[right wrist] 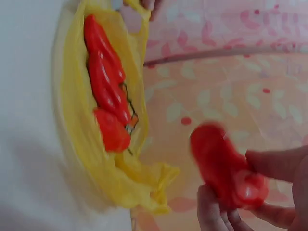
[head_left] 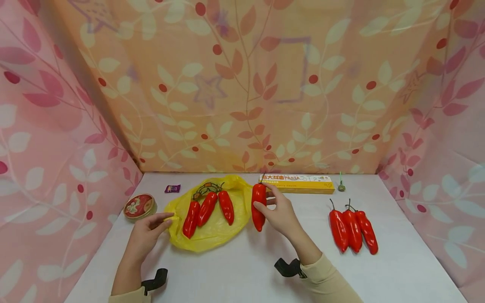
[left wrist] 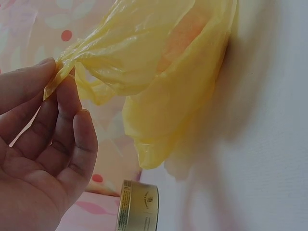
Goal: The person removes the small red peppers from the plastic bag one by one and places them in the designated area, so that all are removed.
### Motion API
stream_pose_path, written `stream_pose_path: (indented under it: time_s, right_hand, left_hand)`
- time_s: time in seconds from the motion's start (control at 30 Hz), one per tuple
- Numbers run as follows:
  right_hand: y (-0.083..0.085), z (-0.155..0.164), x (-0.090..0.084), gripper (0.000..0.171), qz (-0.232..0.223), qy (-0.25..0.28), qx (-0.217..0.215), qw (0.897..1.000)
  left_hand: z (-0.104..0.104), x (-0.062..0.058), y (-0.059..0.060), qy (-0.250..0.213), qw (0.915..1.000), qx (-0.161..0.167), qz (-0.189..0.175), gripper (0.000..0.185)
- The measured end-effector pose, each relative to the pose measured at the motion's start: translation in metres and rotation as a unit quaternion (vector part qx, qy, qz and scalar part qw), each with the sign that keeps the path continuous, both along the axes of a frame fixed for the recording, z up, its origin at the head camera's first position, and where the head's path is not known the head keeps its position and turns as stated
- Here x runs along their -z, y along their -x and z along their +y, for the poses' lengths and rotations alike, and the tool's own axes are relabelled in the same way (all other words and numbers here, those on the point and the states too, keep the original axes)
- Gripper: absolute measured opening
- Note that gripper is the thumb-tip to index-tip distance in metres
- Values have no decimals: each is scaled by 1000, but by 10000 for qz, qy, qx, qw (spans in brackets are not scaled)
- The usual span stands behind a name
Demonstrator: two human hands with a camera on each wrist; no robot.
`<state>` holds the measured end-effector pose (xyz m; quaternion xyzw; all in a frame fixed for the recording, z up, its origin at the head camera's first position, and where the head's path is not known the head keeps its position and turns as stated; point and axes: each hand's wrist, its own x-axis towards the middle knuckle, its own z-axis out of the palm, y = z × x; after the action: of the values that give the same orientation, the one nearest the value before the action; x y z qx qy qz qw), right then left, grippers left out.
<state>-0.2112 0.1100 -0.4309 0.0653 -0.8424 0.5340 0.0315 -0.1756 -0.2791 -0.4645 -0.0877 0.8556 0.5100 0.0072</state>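
Observation:
A yellow plastic bag [head_left: 216, 235] lies spread on the white table, and three red peppers [head_left: 207, 209] rest on it around a black-and-orange print. My left hand [head_left: 144, 235] pinches the bag's left edge between thumb and fingers; in the left wrist view the pinched plastic [left wrist: 65, 79] is drawn up into folds. Just right of the bag, my right hand [head_left: 280, 210] grips another red pepper [head_left: 259, 206] by its side, its tip pointing down. The right wrist view shows this held pepper [right wrist: 219, 168] somewhat blurred, apart from the bag [right wrist: 72, 110].
Three more red peppers [head_left: 352, 231] lie side by side at the right. A yellow pasta box [head_left: 299, 185] stands at the back, with a small green-topped item [head_left: 341, 187] beside it. At left are a round red-lidded tin [head_left: 139, 206] and a purple wrapped sweet [head_left: 172, 189].

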Motion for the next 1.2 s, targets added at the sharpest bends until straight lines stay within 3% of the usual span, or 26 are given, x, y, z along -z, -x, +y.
stream_pose_path:
  time_s: [0.37, 0.67, 0.97, 1.2]
  right_hand:
    - [-2, 62, 12, 69, -321, -656, 626, 9954]
    - [-13, 102, 24, 68, -433, -1107, 793, 9897]
    - [-25, 144, 30, 70, -767, -2151, 1031, 9681]
    - [-29, 162, 35, 74, -776, -2831, 1085, 9498]
  left_hand:
    - [2, 2, 1, 46, 10000, 22, 25, 37]
    - [4, -1, -1, 124, 9998, 61, 112, 35]
    - [4, 3, 1, 54, 10000, 23, 14, 36]
    - [3, 2, 2, 73, 10000, 55, 13, 36]
